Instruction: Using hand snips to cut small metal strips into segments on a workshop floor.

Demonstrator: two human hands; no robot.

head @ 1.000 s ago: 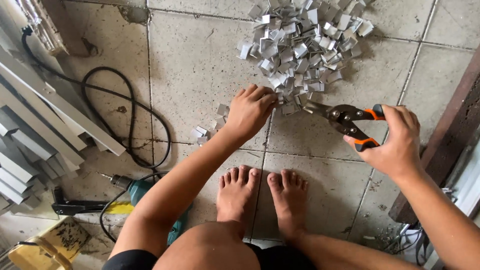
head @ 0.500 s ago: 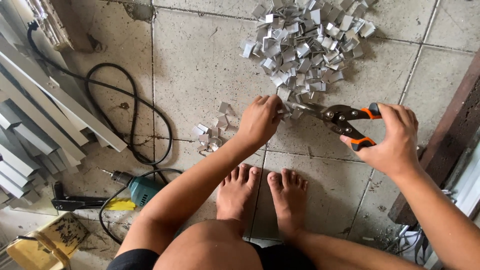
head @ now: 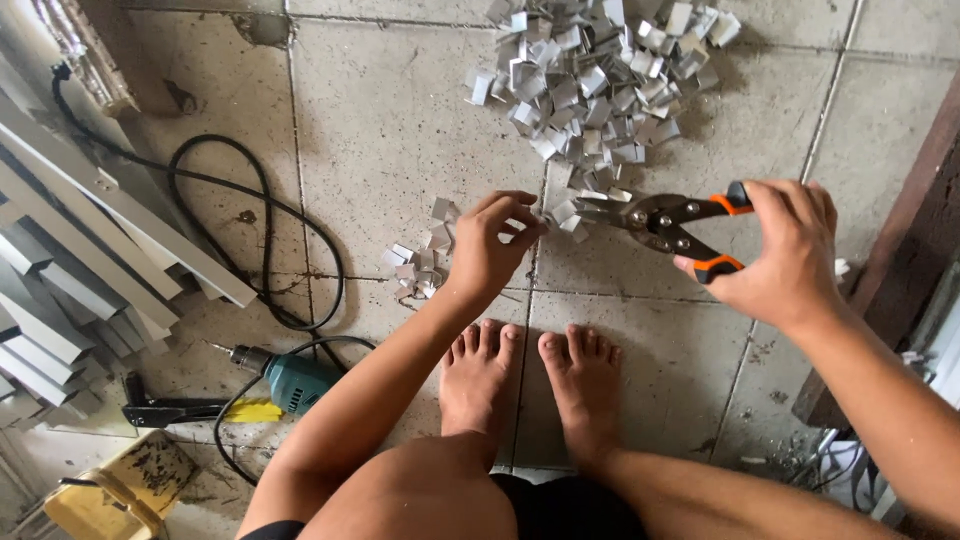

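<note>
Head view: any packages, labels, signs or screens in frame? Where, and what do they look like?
No signs, screens or readable labels.
Only container-like thing: yellow box, bottom-left corner on the tile floor, boxy, worn, dark specks on top; whether it is packaging cannot be told.
Teal power drill, lower left beside it: any label is too small to tell.

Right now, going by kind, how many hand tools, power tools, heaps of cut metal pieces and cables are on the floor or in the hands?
Snips with orange handles, in the right hand: 1
Green power drill: 1
Black hand tool beside the drill: 1
Heaps of small metal pieces: 2, large heap and small heap by the left hand
Black cable: 1
Total: 6
</note>
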